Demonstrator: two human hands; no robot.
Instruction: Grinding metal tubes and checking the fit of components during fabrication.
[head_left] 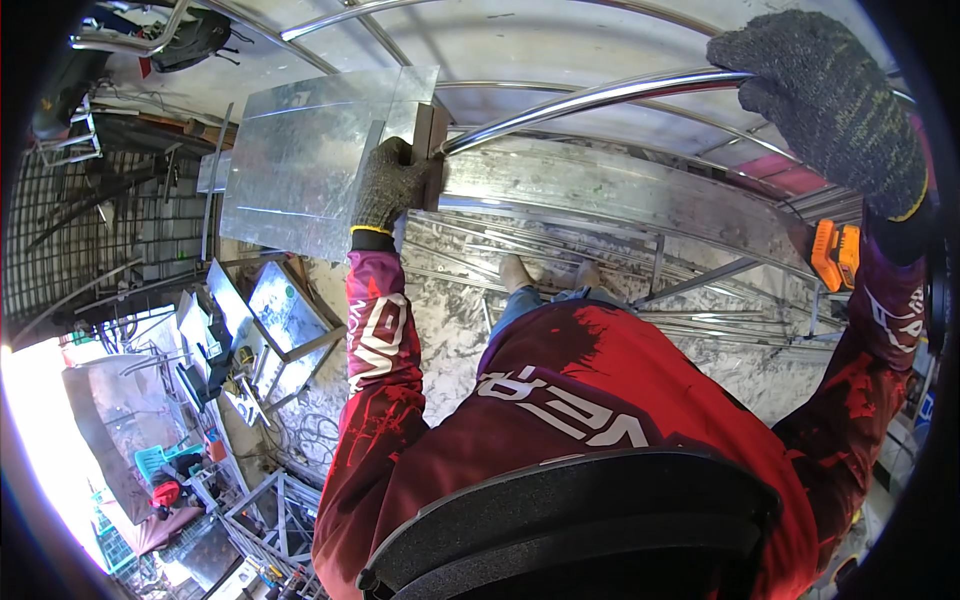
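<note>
Both my hands wear dark grey knit gloves. My right hand (pixel 835 115), at the upper right, is closed round a shiny metal tube (pixel 600 97). The tube slants down to the left, and its far end meets a brown metal block (pixel 432 150). My left hand (pixel 385 190) is closed on this block at the edge of the bench, with the fingertips partly hidden. Just beyond my left hand lies a large grey sheet-metal panel (pixel 290 160). Below the tube runs a long flat metal beam (pixel 600 190).
An orange power-tool battery (pixel 835 255) sits on the right end of the beam. Long metal bars (pixel 690 325) lie below it. Wire mesh (pixel 130 200) stands at the left, with framed panels (pixel 285 305) nearer. A person in red headwear (pixel 165 495) is at lower left.
</note>
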